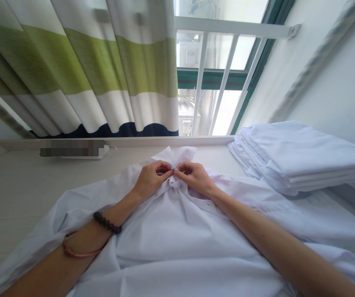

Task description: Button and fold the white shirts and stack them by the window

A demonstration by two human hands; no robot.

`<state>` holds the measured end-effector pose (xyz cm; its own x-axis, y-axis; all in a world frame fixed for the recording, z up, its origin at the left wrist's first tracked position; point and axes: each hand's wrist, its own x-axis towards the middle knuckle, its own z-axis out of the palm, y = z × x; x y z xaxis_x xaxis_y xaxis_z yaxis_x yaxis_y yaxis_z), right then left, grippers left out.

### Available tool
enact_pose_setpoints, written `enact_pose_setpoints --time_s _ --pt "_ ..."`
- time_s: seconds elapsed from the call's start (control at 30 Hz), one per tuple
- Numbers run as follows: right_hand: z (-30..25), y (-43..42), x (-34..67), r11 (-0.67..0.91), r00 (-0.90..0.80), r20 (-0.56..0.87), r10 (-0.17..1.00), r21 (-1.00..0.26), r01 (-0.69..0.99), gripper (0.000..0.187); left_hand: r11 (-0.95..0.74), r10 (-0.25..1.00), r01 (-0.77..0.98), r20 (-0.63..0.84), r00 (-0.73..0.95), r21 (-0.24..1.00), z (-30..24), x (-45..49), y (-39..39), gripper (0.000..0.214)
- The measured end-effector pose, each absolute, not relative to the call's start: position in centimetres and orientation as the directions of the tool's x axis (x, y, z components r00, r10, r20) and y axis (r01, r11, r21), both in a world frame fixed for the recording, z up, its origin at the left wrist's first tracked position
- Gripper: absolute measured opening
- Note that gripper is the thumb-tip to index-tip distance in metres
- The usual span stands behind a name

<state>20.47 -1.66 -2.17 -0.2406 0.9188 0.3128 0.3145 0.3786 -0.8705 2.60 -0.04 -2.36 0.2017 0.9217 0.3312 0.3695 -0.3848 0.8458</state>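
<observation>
A white shirt (168, 231) lies spread on the pale wooden surface, its collar (183, 153) standing up at the far end. Just below the collar, my left hand (151, 177) pinches the cloth between thumb and fingertips; it wears a dark bead bracelet and a reddish cord on the wrist. Close against it, my right hand (197, 177) grips the same spot from the other side. Both sets of fingertips nearly meet, hiding whatever small part of the shirt front sits between them. The cloth is gathered into folds beneath the hands.
A stack of folded white garments (313, 152) sits at the right, by the wall. At the back left lies a white object (99, 153), partly pixelated. Behind are a green-striped curtain (97, 62), a white railing (226, 28) and a window.
</observation>
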Motion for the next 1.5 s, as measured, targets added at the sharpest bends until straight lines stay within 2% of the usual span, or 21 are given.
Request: enact_pose_setpoints --time_s 0.2,0.47,0.53,0.67,0.73,1.07,1.3,1.4,1.5 --pt "-2.3 -1.5 20.5 0.393 -0.218 0.335 0.917 -0.854 0.341 0.02 -0.301 0.949 0.34 0.244 0.2 0.891 -2.1 2.3 -0.1 0.026" --pt "-2.3 -1.5 21.0 0.356 -0.258 0.283 0.924 -0.884 0.304 0.023 -0.475 0.877 0.407 0.383 0.291 0.78 -2.0 2.0 -0.2 0.021" --pt "-2.3 -1.2 21.3 0.304 -0.289 0.225 0.931 -0.915 0.265 0.025 -0.503 0.864 0.442 0.418 0.28 0.743 -1.9 2.1 -0.3 0.02" --pt "-2.3 -0.8 21.6 0.072 -0.317 0.032 0.948 -0.991 0.114 0.023 -0.536 0.844 0.493 0.448 0.294 0.686 -1.8 2.3 -0.6 0.019" --pt "-2.3 -0.8 21.7 0.024 -0.34 0.004 0.94 -0.998 0.055 0.021 -0.545 0.838 0.501 0.453 0.303 0.672 -1.7 2.4 -0.7 0.019" --pt "-2.4 -1.1 21.7 0.3 -0.353 0.216 0.91 -0.932 0.205 0.021 -0.552 0.834 0.486 0.441 0.332 0.678 -1.9 2.2 -0.5 0.019" --pt "-2.8 -0.8 22.1 0.379 -0.416 0.256 0.873 -0.892 0.246 0.024 -0.625 0.781 0.479 0.502 0.372 0.616 -1.9 2.1 -0.5 0.019" --pt "-2.6 -1.0 21.8 0.444 -0.399 0.309 0.863 -0.841 0.309 0.023 -0.63 0.774 0.509 0.527 0.351 0.586 -2.2 2.2 -0.5 0.018" --pt "-2.5 -1.2 21.5 0.508 -0.367 0.376 0.851 -0.767 0.392 0.018 -0.586 0.806 0.565 0.49 0.332 0.581 -2.3 2.5 -0.7 0.019"
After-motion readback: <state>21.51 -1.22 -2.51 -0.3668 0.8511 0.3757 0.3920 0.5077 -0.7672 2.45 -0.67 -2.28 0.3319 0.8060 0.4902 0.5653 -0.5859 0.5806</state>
